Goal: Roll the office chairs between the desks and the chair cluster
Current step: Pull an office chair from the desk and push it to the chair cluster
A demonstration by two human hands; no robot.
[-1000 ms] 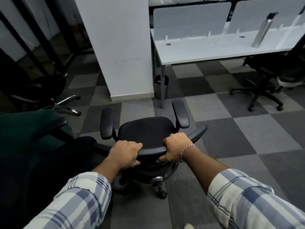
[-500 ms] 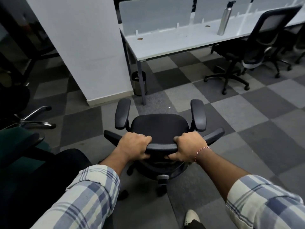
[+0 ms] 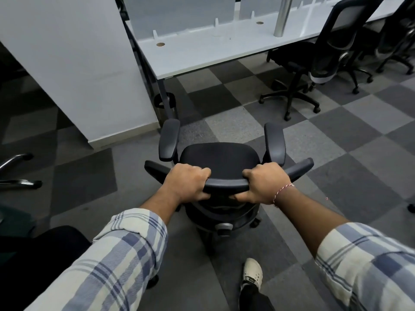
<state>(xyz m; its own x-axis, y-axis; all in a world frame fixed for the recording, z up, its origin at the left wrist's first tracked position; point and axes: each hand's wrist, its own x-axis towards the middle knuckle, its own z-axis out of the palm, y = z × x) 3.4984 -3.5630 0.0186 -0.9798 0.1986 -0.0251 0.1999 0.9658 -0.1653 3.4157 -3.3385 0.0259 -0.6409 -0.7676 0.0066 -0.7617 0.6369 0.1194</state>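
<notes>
Both hands, left hand (image 3: 187, 184) and right hand (image 3: 262, 185), are gripping the black armrested office chair's (image 3: 219, 158) backrest top, its seat facing the far white desk (image 3: 202, 52).

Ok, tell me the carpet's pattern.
The carpet is a grey checkerboard, light and dark squares; head view.

The office chair (image 3: 216, 158) in front of me is black all over: seat, armrests and back rail. My left sleeve (image 3: 116, 254) and right sleeve (image 3: 363, 261) are off-white plaid crossed with blue and navy stripes. The thread bracelet (image 3: 283, 190) is twisted red and white. The carpet (image 3: 336, 135) is a checkerboard of light grey, mid grey and charcoal tiles. The desk (image 3: 202, 50) is white, the bottle (image 3: 281, 16) brushed silver, my shoe (image 3: 252, 271) white.
</notes>
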